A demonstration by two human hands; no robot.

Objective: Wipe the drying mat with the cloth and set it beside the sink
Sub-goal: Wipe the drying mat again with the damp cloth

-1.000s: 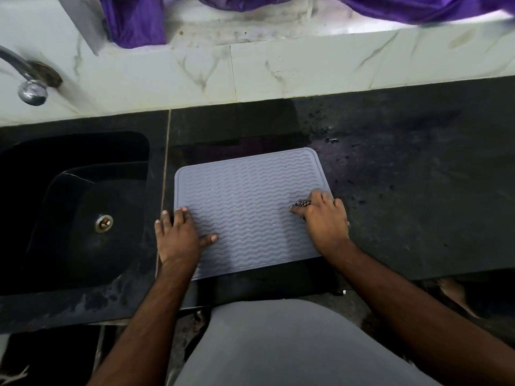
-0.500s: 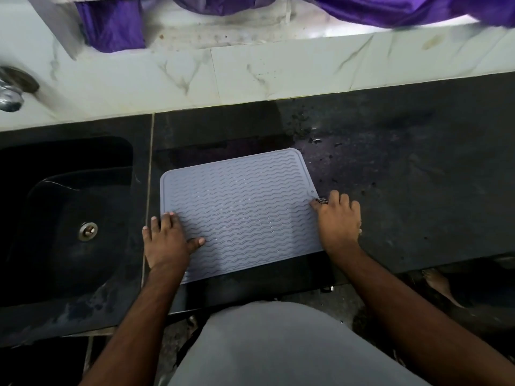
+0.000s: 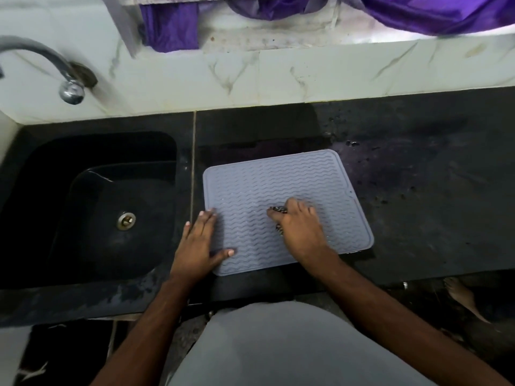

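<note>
A grey drying mat [image 3: 267, 179] with wavy ridges lies flat on the black counter [image 3: 432, 190], just right of the sink [image 3: 92, 196]. My left hand [image 3: 199, 243] presses flat on the mat's near left corner, fingers straight and thumb spread onto the mat. My right hand [image 3: 299, 229] sits on the middle of the mat, its fingers curled over a small dark patterned cloth [image 3: 278, 211]. Only bits of the cloth show under the fingers.
A metal tap [image 3: 64, 79] juts over the sink from the marble backsplash. Purple fabric [image 3: 434, 12] hangs along the ledge behind. The counter right of the mat is stained. A bare foot [image 3: 459, 296] shows on the floor below the counter's front edge.
My right hand has slid with the cloth from the mat's right edge leftward to its middle. My left hand stays on the near left corner. The camera view shifted.
</note>
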